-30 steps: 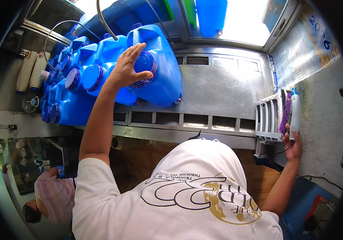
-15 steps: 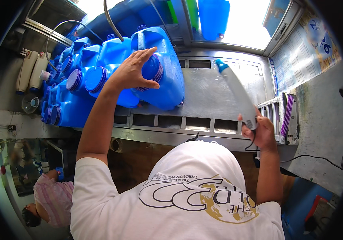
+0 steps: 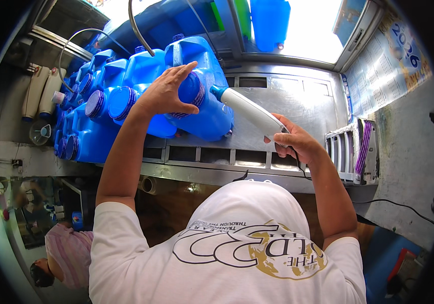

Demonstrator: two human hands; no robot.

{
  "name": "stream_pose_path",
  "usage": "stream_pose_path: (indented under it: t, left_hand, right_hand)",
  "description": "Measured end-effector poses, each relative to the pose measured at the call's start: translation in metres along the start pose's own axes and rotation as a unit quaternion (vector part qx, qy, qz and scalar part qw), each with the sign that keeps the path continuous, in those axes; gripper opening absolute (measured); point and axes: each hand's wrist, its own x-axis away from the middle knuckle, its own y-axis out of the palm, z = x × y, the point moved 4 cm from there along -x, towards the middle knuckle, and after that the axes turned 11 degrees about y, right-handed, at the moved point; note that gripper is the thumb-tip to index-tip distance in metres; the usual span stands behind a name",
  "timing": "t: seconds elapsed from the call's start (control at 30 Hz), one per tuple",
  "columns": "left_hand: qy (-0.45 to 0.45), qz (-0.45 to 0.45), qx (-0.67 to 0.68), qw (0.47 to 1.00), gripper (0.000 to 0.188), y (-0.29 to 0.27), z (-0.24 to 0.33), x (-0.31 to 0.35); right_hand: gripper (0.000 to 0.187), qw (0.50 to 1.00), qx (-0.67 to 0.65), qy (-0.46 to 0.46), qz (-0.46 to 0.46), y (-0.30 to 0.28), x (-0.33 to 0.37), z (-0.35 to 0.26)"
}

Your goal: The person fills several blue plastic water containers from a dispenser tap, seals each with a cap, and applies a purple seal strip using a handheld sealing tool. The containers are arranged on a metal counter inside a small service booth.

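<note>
A slim white corded heat gun (image 3: pixel 252 110) with a blue nozzle is gripped near its cord end by my right hand (image 3: pixel 295 139). Its nozzle points left and stands close to the front cap (image 3: pixel 191 90) of the nearest blue water jug (image 3: pixel 216 119). That cap wears a purple-printed seal band around its edge. My left hand (image 3: pixel 163 91) is spread along the cap's left side, thumb below and fingers above, apart from each other. Whether the palm touches the cap cannot be seen.
Several more blue jugs (image 3: pixel 95 131) with capped spouts crowd the left of the metal counter (image 3: pixel 277 109). A metal pipe (image 3: pixel 138 25) hangs over them. White filter housings (image 3: pixel 49 91) are on the left wall. A black cord (image 3: pixel 394 201) runs along the right. Another person (image 3: pixel 67 251) is at lower left.
My right hand has moved left, swinging the heat gun from nearly upright to a leftward slant, so its nozzle is now beside the cap. The left hand stays almost in place.
</note>
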Motion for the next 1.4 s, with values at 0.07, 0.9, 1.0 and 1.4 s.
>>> stream_pose_path:
  t: [0.07,0.9,1.0,1.4]
  left_hand:
    - [-0.003,-0.002,0.003,1.000,0.121,-0.001,0.002,0.000]
    - [-0.018,0.011,0.051,0.998,0.121,-0.001,0.004,-0.002]
    - [-0.008,0.019,0.060,0.998,0.120,-0.001,0.003,0.000]
    - [-0.073,0.290,0.263,0.917,0.134,0.043,-0.043,0.092]
  right_hand:
    - [0.106,1.000,0.009,0.006,-0.005,-0.002,-0.004,-0.005]
    - [0.106,0.995,0.091,-0.025,0.020,-0.018,-0.015,-0.041]
    - [0.107,0.994,0.104,-0.028,0.019,-0.022,-0.016,-0.037]
    - [0.087,0.988,0.149,-0.018,0.043,-0.009,0.002,-0.051]
